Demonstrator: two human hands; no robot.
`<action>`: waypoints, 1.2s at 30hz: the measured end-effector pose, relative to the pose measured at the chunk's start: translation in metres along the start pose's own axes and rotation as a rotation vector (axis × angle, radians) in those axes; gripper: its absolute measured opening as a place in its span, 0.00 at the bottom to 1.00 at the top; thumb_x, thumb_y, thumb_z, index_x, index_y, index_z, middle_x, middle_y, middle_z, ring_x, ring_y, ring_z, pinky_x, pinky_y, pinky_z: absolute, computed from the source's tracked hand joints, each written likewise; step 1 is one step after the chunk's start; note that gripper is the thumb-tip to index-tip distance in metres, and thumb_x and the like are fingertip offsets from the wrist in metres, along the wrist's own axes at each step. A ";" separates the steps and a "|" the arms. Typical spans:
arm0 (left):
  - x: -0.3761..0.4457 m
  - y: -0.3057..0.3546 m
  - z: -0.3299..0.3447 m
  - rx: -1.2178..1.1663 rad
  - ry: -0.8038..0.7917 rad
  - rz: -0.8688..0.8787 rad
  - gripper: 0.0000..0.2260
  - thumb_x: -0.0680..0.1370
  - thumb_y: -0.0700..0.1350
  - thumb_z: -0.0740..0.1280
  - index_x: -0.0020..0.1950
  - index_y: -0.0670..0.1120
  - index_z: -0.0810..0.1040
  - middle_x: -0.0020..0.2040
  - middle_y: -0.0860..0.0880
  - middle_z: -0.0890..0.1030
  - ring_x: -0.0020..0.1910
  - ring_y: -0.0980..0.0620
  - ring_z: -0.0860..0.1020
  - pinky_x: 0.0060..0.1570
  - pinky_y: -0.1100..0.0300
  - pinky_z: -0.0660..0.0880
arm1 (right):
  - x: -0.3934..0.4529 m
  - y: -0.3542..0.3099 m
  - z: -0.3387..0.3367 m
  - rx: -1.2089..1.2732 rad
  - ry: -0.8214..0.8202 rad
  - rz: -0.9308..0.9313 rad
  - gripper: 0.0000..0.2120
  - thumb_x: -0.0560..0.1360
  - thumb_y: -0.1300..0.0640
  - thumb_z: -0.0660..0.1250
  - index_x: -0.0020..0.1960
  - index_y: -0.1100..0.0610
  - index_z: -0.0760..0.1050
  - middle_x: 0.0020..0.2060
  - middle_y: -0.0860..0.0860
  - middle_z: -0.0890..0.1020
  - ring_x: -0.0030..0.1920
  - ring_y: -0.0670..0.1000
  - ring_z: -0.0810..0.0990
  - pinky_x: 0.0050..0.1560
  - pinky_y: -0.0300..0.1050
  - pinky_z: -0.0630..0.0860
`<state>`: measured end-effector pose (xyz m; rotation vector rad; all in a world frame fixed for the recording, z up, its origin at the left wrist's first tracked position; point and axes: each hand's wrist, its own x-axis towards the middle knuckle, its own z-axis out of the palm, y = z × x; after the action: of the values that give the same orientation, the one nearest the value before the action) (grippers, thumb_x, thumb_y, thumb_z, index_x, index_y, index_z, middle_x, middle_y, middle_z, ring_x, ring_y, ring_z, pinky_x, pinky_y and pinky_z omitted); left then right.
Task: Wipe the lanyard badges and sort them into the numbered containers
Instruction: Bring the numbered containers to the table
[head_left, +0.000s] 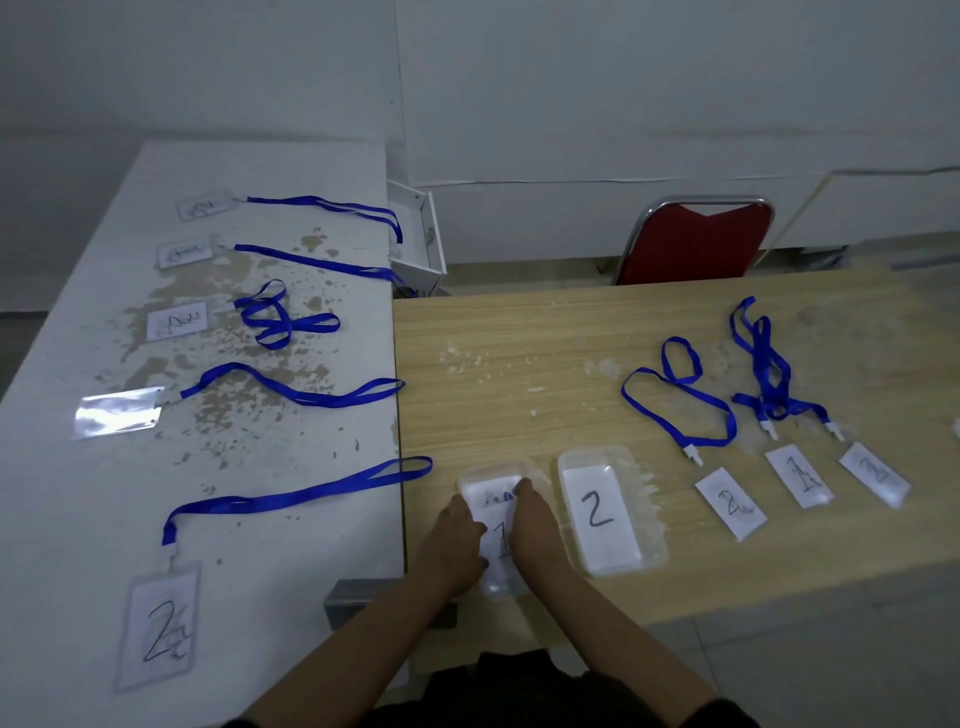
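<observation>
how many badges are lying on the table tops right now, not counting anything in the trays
8. Five are on the white table. Three are on the wooden table. The hands may hide another.

White table (78, 519): left, paint worn off in brown patches.
On it: five badges with blue lanyards, in a row from far to near; nearest badge (158, 623) reads 2; next one (118, 412) shows a blank, shiny face.
Wooden table (675, 322): right, butted against the white one.
On it: container 1 (496, 540) and container 2 (608, 512) side by side at the near edge; three lanyard badges (795, 475) to the right.
</observation>
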<state>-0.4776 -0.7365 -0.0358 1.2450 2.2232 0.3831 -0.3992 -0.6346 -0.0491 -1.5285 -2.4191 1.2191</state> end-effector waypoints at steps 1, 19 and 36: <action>0.000 0.000 0.000 0.008 0.000 0.005 0.24 0.77 0.48 0.68 0.72 0.46 0.69 0.71 0.45 0.64 0.68 0.48 0.65 0.66 0.60 0.64 | 0.002 0.000 -0.003 -0.109 -0.019 -0.066 0.13 0.82 0.55 0.57 0.55 0.60 0.77 0.53 0.58 0.80 0.55 0.58 0.78 0.61 0.50 0.73; 0.001 0.000 0.001 -0.006 0.016 0.019 0.19 0.78 0.46 0.66 0.68 0.43 0.74 0.69 0.44 0.65 0.65 0.49 0.67 0.64 0.62 0.66 | -0.004 -0.008 -0.032 -0.419 -0.094 -0.172 0.10 0.81 0.60 0.57 0.59 0.58 0.72 0.57 0.54 0.77 0.56 0.51 0.78 0.55 0.41 0.73; 0.058 0.083 -0.014 -0.243 0.266 0.183 0.09 0.78 0.38 0.64 0.58 0.42 0.78 0.53 0.44 0.72 0.51 0.46 0.75 0.50 0.61 0.68 | -0.008 0.052 -0.125 -0.056 0.225 -0.095 0.11 0.81 0.51 0.60 0.48 0.54 0.78 0.40 0.49 0.82 0.40 0.47 0.80 0.44 0.48 0.79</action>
<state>-0.4528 -0.6431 -0.0022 1.3293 2.1984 0.9087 -0.3045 -0.5555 0.0082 -1.4566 -2.3665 0.9168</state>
